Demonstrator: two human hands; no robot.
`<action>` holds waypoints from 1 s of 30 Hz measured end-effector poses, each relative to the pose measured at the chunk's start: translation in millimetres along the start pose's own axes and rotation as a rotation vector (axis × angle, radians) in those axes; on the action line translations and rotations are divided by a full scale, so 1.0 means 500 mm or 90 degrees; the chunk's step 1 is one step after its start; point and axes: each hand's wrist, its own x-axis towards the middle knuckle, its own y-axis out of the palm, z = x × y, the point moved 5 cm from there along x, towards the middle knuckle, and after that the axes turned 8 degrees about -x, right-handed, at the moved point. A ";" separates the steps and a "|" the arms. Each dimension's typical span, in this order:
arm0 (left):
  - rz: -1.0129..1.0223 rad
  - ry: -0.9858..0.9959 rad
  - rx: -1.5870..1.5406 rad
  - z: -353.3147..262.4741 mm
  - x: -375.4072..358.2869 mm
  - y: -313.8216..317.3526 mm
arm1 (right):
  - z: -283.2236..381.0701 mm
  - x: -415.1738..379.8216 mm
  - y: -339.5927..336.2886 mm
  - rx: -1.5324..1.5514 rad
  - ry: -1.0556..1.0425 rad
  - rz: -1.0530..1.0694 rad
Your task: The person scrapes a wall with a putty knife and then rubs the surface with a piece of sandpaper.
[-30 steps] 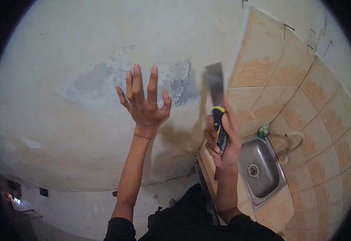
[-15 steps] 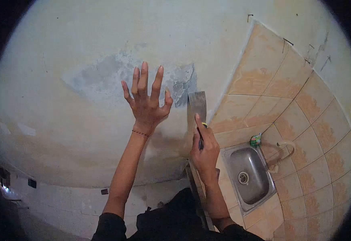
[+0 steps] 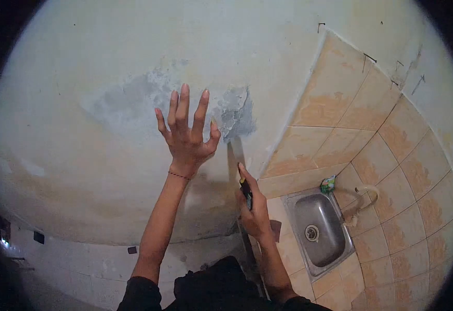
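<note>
My left hand (image 3: 187, 137) rests against the painted wall (image 3: 112, 171) with its fingers spread, over the right part of a grey patch (image 3: 125, 96) of stripped paint. A thin cord circles that wrist. In my right hand (image 3: 255, 210) is a scraper (image 3: 236, 153), gripped by its black and yellow handle with the index finger stretched toward the blade. The blade points up, turned partly edge-on, and its tip is at the lower edge of a rough patch (image 3: 237, 114) with flaking paint. Whether the tip presses on the wall is hard to tell.
To the right, a steel sink (image 3: 322, 230) is set in a tiled counter (image 3: 283, 233). A tap (image 3: 369, 194) and a green packet (image 3: 327, 184) are beside it. Orange-patterned tiles (image 3: 397, 176) cover the adjoining wall. Bent nails (image 3: 370, 58) stick out above the tiles.
My right hand has moved left and slightly down with the scraper, whose blade has turned from face-on to nearly edge-on. More grey shows on the rough patch's right side. My left hand stays spread.
</note>
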 end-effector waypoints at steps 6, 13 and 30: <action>0.003 0.010 0.009 0.003 -0.001 0.005 | -0.019 -0.006 0.009 0.730 0.204 0.069; 0.004 0.017 -0.006 -0.002 -0.001 0.004 | 0.007 0.063 0.033 1.242 0.250 0.157; -0.011 0.048 0.004 -0.003 -0.003 0.011 | 0.050 0.065 0.011 1.663 0.289 0.235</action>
